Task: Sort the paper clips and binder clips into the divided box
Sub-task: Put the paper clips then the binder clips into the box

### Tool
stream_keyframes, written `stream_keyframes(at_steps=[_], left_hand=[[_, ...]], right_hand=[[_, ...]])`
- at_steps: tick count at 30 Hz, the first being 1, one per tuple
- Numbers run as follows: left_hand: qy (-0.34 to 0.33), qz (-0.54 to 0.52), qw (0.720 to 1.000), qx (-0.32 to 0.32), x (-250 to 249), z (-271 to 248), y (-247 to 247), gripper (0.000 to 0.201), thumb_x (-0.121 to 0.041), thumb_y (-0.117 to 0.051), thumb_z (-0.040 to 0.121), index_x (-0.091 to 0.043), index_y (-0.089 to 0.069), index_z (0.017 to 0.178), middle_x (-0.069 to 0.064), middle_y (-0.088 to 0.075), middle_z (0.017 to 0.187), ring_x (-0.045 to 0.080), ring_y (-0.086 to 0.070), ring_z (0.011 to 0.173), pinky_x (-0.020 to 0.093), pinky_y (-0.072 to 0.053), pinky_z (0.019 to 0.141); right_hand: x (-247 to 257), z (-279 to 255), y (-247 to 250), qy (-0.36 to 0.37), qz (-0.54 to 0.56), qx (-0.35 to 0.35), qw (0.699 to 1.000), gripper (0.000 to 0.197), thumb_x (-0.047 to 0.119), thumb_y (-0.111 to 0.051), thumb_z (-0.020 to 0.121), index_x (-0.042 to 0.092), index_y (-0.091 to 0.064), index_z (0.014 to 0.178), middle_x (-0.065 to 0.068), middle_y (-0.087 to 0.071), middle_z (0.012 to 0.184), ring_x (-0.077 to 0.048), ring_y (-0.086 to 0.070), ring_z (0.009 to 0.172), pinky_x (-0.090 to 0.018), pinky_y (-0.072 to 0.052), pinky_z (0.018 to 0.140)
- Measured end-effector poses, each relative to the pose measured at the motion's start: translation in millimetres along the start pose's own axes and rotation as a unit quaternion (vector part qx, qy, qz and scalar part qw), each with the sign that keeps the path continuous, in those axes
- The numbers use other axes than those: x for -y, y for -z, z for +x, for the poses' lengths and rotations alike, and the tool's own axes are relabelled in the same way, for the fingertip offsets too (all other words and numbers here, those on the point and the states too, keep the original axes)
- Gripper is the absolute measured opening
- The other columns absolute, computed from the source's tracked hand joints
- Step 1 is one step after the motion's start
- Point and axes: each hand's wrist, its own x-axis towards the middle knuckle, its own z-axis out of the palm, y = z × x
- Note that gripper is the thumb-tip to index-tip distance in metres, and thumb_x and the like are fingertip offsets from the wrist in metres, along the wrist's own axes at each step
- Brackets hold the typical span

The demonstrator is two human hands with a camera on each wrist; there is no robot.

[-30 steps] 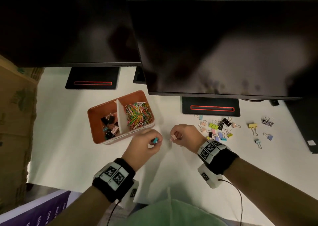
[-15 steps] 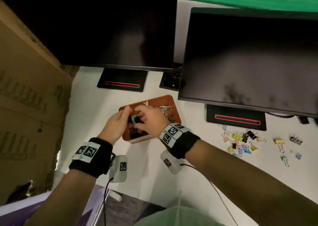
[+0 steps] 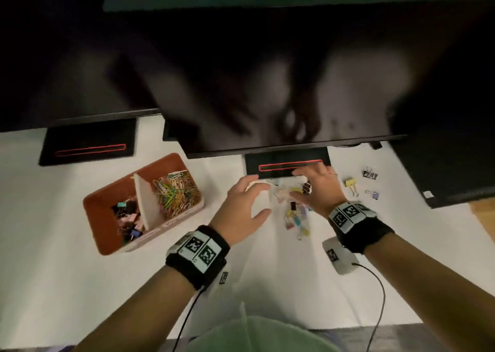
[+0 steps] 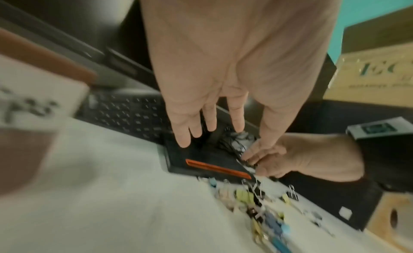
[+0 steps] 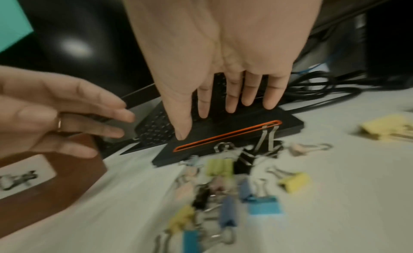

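The brown divided box (image 3: 107,233) stands at the left, with binder clips (image 3: 128,217) in its left compartment and coloured paper clips (image 3: 174,193) in its right one. A pile of loose binder clips (image 3: 294,217) lies on the white table in front of a monitor foot. My left hand (image 3: 241,204) hovers at the pile's left edge, fingers spread and holding nothing. My right hand (image 3: 317,188) hovers over the pile's far side, its fingers (image 5: 230,101) straight and empty. The pile (image 5: 223,186) lies below the right palm, and my left hand's fingers (image 4: 210,122) also point down straight.
Two dark monitors hang low over the back of the table on black feet (image 3: 289,164) with a red line. A yellow clip (image 3: 351,183), a black clip (image 3: 371,174) and a purple clip (image 3: 374,194) lie apart at the right. Cables (image 5: 324,90) run behind the foot.
Both hands were over the box's left compartment with clips in their fingers. They have moved right to the loose pile, now holding nothing.
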Motion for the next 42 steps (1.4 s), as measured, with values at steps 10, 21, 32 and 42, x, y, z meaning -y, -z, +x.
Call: stream_keyframes(at_steps=[10,21,32,42], left_hand=[[-0.011,0.188,0.976,0.111,2,72,-63,0.055,-0.023,-0.053,0.089,-0.026,-0.034,0.140,0.000,-0.027,0.150,0.024,-0.028,0.135,0.040,-0.030,0.111],[0.016,0.109,0.994,0.013,19,65,-69,0.026,-0.018,-0.063,0.084,-0.019,-0.063,0.109,-0.002,-0.057,0.114,0.020,-0.045,0.107,0.027,-0.036,0.094],[0.099,0.056,0.993,-0.035,31,34,-60,0.014,-0.011,-0.066,0.080,-0.012,-0.065,0.094,0.004,-0.064,0.097,0.023,-0.054,0.090,0.027,-0.043,0.078],[0.113,0.039,0.993,-0.015,50,17,-34,0.018,-0.001,-0.059,0.080,-0.011,-0.064,0.094,0.009,-0.061,0.093,0.023,-0.058,0.083,0.032,-0.049,0.077]], right_hand=[[-39,15,-5,0.032,0.024,0.104,0.994,0.050,0.045,-0.069,0.076,0.033,-0.053,0.122,-0.001,-0.045,0.127,-0.026,-0.042,0.118,-0.040,-0.037,0.103],[-30,17,-31,0.140,0.030,0.093,0.985,0.022,0.033,-0.062,0.084,0.021,-0.070,0.101,-0.001,-0.060,0.102,-0.024,-0.046,0.099,-0.032,-0.034,0.089],[-21,6,-30,0.152,0.093,0.100,0.979,0.019,0.018,-0.060,0.088,0.011,-0.070,0.103,-0.006,-0.066,0.104,-0.023,-0.054,0.101,-0.032,-0.045,0.089],[2,-10,-16,0.129,0.141,0.073,0.979,0.017,0.018,-0.063,0.087,0.011,-0.071,0.101,-0.004,-0.067,0.101,-0.017,-0.061,0.089,-0.028,-0.051,0.085]])
